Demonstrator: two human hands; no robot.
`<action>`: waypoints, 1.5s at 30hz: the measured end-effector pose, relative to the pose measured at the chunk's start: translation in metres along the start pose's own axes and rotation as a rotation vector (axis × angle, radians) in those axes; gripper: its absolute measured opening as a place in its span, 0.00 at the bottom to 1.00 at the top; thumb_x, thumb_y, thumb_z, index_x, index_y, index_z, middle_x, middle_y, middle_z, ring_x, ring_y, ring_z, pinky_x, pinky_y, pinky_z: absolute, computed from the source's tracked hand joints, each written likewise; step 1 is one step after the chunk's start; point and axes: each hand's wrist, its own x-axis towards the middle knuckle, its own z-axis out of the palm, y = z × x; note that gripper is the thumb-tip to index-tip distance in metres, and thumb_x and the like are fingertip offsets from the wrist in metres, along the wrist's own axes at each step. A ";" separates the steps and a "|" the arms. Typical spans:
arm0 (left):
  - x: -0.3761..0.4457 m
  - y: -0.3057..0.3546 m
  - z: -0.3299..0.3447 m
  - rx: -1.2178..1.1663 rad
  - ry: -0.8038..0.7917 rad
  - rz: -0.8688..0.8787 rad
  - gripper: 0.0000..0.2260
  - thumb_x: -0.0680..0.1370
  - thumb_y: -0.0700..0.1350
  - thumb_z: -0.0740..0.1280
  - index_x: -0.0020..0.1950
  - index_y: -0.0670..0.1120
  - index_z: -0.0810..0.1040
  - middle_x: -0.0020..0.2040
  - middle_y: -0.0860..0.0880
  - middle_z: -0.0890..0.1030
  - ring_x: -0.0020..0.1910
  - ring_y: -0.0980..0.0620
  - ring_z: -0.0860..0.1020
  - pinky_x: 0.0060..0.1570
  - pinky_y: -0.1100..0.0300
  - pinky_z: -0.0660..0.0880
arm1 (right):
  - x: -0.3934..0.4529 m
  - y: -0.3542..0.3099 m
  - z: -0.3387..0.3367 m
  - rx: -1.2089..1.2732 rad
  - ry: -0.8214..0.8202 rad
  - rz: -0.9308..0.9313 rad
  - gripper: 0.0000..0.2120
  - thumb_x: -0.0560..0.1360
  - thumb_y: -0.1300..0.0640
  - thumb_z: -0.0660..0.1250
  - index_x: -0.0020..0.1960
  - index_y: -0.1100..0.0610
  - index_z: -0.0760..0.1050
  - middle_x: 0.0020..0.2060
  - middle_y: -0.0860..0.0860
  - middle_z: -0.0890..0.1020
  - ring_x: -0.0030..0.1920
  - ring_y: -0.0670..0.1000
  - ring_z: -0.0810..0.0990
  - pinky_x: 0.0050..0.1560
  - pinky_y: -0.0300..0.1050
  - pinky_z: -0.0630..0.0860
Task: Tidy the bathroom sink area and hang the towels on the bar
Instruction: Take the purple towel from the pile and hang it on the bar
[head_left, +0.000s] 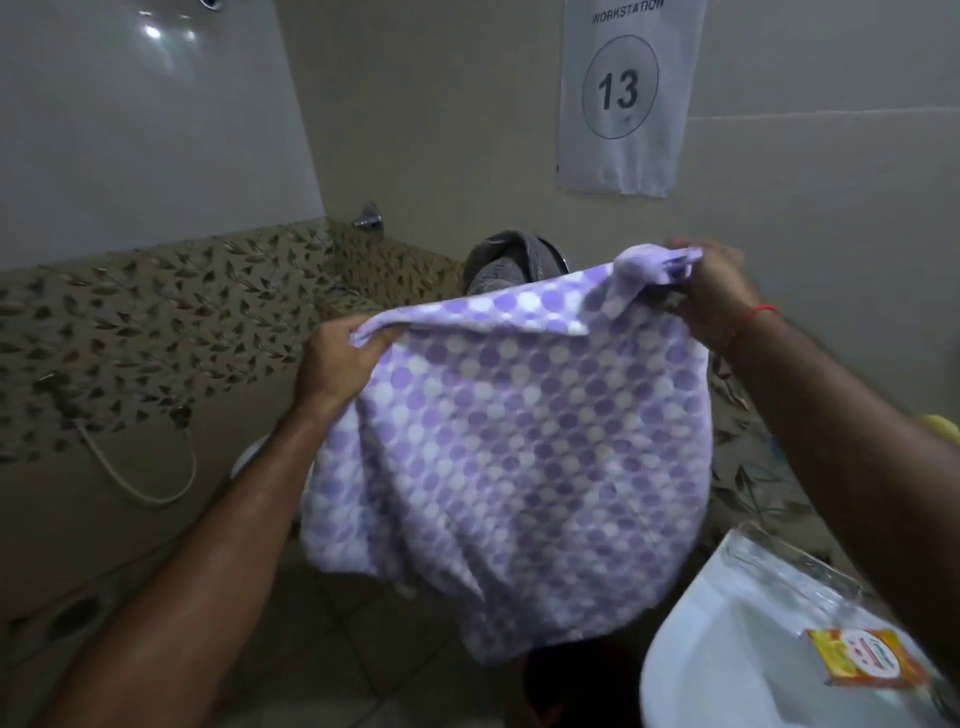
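Note:
A purple towel with white dots (514, 457) hangs spread out in front of me, held up by its top edge. My left hand (337, 364) grips the left top corner and my right hand (719, 291) grips the bunched right top corner, higher up. Behind the towel's top edge a grey towel (501, 260) hangs over a bar against the wall; the bar itself is mostly hidden. The white sink (727, 660) shows at the lower right.
An orange and yellow soap packet (865, 657) lies on the sink rim beside a clear glass piece (789, 566). A chrome tap (368, 215) sticks out of the wall corner. A hose (140, 478) hangs on the leaf-patterned tiles at left. A "13" sign (623, 93) hangs above.

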 end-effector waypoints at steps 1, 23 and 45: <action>0.005 0.008 -0.002 -0.021 0.034 0.017 0.25 0.69 0.68 0.68 0.40 0.44 0.79 0.31 0.47 0.77 0.32 0.57 0.70 0.33 0.58 0.68 | -0.003 -0.002 0.003 -0.059 -0.017 -0.042 0.11 0.74 0.67 0.59 0.49 0.55 0.76 0.38 0.51 0.79 0.30 0.46 0.79 0.34 0.42 0.78; 0.008 -0.095 -0.023 0.178 -0.279 -0.328 0.11 0.73 0.67 0.67 0.42 0.62 0.81 0.46 0.52 0.84 0.52 0.48 0.83 0.47 0.57 0.73 | 0.029 0.006 -0.044 -0.574 0.385 -0.168 0.23 0.78 0.41 0.58 0.41 0.61 0.75 0.37 0.60 0.72 0.41 0.51 0.72 0.42 0.47 0.68; -0.024 0.110 0.050 -0.754 -1.309 -0.702 0.11 0.76 0.52 0.70 0.45 0.45 0.83 0.43 0.45 0.81 0.40 0.48 0.80 0.42 0.50 0.79 | -0.111 0.058 0.074 -0.373 -0.656 -0.390 0.11 0.82 0.60 0.62 0.56 0.63 0.82 0.56 0.51 0.82 0.59 0.48 0.80 0.63 0.42 0.74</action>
